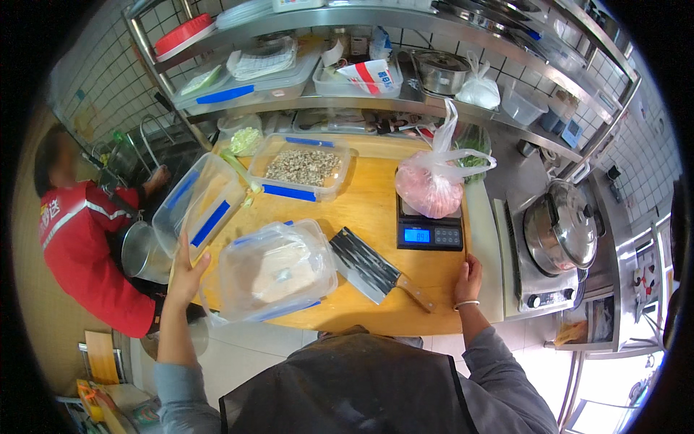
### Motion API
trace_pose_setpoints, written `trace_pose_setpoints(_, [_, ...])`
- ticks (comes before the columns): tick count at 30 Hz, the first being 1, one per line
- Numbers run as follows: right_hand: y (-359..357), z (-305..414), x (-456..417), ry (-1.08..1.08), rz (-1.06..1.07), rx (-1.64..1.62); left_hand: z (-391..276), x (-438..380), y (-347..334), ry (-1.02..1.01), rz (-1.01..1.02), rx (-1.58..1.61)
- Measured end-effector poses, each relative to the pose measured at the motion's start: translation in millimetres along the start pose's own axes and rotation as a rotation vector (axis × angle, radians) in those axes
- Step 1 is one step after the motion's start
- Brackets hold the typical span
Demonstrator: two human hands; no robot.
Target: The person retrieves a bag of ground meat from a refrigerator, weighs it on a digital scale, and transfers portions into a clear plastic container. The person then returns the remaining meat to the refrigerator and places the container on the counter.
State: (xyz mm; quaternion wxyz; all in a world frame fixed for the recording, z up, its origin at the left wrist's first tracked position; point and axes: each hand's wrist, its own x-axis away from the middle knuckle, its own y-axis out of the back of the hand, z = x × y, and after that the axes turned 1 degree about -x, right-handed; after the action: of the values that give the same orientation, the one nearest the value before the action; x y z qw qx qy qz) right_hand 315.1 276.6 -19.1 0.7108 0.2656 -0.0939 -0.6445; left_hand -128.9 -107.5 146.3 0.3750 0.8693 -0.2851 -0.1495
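My left hand (187, 271) is at the near end of an empty clear plastic box (209, 184) with blue clips, gripping its rim. The box leans over the left edge of the wooden board (363, 217). My right hand (468, 279) rests with curled fingers at the board's right edge; its grip is unclear. Ahead of it, a tied plastic bag of pink meat (431, 187) sits on a lit digital scale (431, 237). A cleaver (374, 266) lies mid-board, beside a plastic box of pale powder (279, 271) partly covered by clear plastic film.
Chopped grey-white food fills another plastic box (301, 167) at the back, beside a green stalk (241, 171). A lidded steel pot (558, 225) stands on a cooker (542, 293) at right. Steel shelving (303, 106) overhangs the back. A person in red (92, 255) is at left by a sink.
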Motion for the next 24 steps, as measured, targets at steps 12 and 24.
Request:
trace_pose_setpoints(12, [-3.4, 2.7, 0.9, 0.052, -0.009, 0.071, 30.3, 50.5, -45.6, 0.061, -0.185, -0.069])
trace_pose_setpoints(24, [-1.3, -8.4, -0.9, 0.064, -0.007, 0.103, 40.7, -0.3, -52.9, 0.16, -0.252, 0.65])
